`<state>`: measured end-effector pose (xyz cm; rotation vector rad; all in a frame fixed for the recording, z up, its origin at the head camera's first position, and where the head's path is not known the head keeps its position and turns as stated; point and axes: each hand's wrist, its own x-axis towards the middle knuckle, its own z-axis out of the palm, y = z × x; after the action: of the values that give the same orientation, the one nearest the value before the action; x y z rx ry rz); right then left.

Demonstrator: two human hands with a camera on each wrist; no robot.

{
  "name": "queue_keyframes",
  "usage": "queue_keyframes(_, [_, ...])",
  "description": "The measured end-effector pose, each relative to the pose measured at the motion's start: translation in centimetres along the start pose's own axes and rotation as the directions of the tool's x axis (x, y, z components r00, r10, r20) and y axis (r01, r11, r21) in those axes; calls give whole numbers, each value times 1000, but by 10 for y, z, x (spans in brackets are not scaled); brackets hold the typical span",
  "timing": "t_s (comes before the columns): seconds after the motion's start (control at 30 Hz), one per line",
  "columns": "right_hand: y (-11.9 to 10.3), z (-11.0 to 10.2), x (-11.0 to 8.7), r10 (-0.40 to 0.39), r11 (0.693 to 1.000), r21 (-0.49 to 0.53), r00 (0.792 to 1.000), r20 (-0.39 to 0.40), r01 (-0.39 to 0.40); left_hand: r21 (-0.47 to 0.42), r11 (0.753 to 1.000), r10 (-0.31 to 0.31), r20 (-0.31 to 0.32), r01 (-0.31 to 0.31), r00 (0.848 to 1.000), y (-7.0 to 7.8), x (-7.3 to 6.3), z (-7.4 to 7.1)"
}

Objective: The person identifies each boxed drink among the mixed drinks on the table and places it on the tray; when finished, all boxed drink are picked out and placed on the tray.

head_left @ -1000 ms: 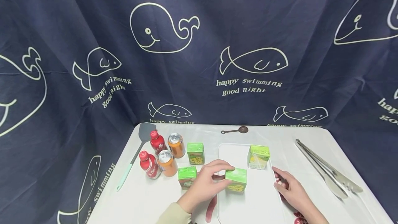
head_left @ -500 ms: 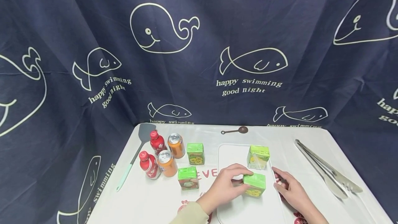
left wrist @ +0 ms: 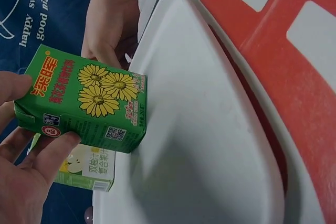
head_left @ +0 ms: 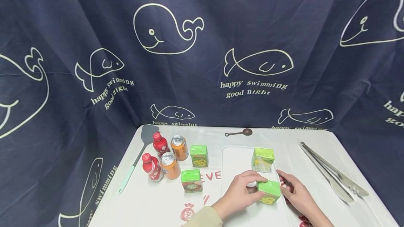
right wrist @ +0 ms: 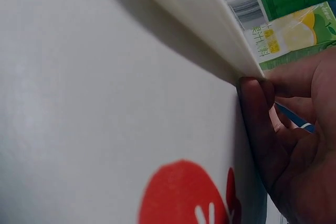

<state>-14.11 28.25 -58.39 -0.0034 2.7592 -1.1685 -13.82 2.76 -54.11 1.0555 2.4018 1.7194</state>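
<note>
My left hand [head_left: 240, 192] pinches a green drink carton [head_left: 269, 193] with yellow flowers on its front, thumb and fingers at its left side. The carton is close over the right part of a white tray [head_left: 235, 158]; in the left wrist view its lower end is right at the tray surface. Behind it a lighter yellow-green juice carton [head_left: 263, 159] stands at the tray's far right corner. My right hand [head_left: 298, 192] grips the tray's right rim; in the right wrist view its fingertips [right wrist: 254, 90] are at the rim's underside.
Left of the tray stand two green cartons [head_left: 191, 181], two orange cans [head_left: 170, 165] and two red bottles [head_left: 152, 167]. A spatula [head_left: 136, 158] lies along the left edge, a brown spoon [head_left: 243, 132] at the back, metal tongs [head_left: 331, 172] at the right. A dark curtain [head_left: 202, 62] hangs behind.
My left hand has carried the flower carton to the right and slightly nearer, across the tray toward its right rim. My right hand has stayed at the rim.
</note>
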Motion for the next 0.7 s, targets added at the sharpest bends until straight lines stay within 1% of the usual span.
queue_keyframes(0.3, [-1, 0, 0, 3, 1000, 13, 1000, 19, -3, -5, 1000, -14, -14, 14, 1000, 2, 4, 8])
queue_keyframes(0.5, [-1, 0, 0, 3, 1000, 11, 1000, 21, -3, 40, 999, 1, -24, 0, 1000, -2, 7, 13])
queue_keyframes(0.7, [-1, 0, 1, -2, 1000, 8, 1000, 21, 2, 73, 997, 11, -20, -9, 1000, -3, 6, 13])
